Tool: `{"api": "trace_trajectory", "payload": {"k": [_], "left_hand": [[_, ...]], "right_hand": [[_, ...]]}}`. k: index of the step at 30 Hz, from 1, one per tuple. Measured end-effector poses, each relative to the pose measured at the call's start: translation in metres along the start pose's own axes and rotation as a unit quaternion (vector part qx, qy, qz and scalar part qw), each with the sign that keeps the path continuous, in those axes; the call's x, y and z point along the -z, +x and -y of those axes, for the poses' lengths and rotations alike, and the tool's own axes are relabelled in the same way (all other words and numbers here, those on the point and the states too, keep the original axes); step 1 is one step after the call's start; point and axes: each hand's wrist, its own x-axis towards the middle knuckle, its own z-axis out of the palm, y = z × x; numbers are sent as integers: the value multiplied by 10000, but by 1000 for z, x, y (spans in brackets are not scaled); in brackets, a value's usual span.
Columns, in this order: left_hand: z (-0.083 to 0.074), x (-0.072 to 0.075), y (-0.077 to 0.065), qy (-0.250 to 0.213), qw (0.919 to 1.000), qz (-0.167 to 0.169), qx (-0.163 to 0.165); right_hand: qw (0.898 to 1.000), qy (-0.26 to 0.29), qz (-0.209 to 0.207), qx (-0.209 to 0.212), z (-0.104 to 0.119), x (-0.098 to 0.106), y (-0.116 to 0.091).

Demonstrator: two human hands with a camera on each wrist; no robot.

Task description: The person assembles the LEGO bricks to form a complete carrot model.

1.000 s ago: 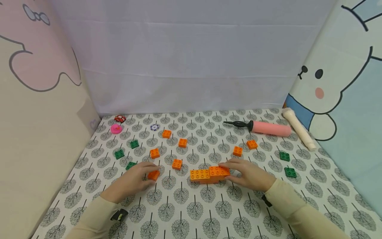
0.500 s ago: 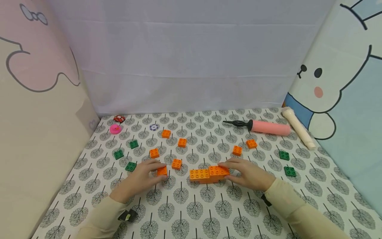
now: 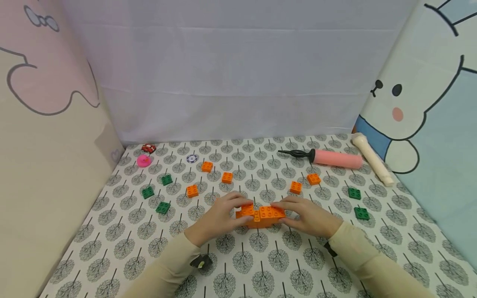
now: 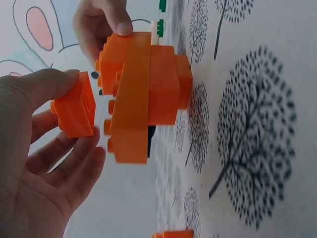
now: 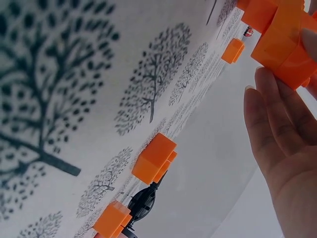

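Observation:
My left hand [image 3: 220, 215] pinches a square orange toy brick [image 4: 74, 111] between thumb and fingers, over the left end of an orange brick assembly [image 3: 265, 222]. In the left wrist view a small gap shows between this brick and the studs of the long orange brick [image 4: 131, 116] in the assembly. That long brick juts out past the narrower layers under it. My right hand [image 3: 311, 215] grips the assembly's right end, thumb on the near side and fingers on the far side. Those fingers also show in the right wrist view, against the assembly [image 5: 282, 44].
Loose orange bricks lie beyond the hands, such as one brick [image 3: 192, 191] at left and another [image 3: 296, 187] at right. Green bricks [image 3: 162, 207] lie on both sides. Farther back are a pink pump [image 3: 337, 159], a white tube [image 3: 372, 159], a pink duck [image 3: 143, 160], a red toy car [image 3: 148, 148] and a poker chip [image 3: 192, 158].
My left hand has carried the orange brick rightward, from the left side of the table to over the assembly's left end. The right hand has kept its hold, almost still.

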Motion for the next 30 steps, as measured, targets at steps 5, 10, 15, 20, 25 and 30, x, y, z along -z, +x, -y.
{"api": "trace_trajectory", "payload": {"k": [5, 10, 15, 20, 25, 30], "left_hand": [[-3, -9, 6, 61, 9999, 132, -31], [-1, -15, 7, 247, 9994, 231, -54], [0, -18, 6, 307, 9992, 252, 23], [-2, -19, 6, 320, 9991, 241, 97], [-5, -18, 6, 403, 9988, 240, 137], [-6, -18, 8, 565, 9975, 345, 248]], "right_hand": [[10000, 23, -59, 60, -1, -1, 0], [10000, 34, -73, 52, 0, -1, 0], [10000, 6, -50, 43, 1, -1, 1], [10000, 10, -37, 59, 1, -2, 0], [9999, 14, -77, 125, 0, -2, 0], [9998, 48, -93, 181, -1, -2, 1]]}}
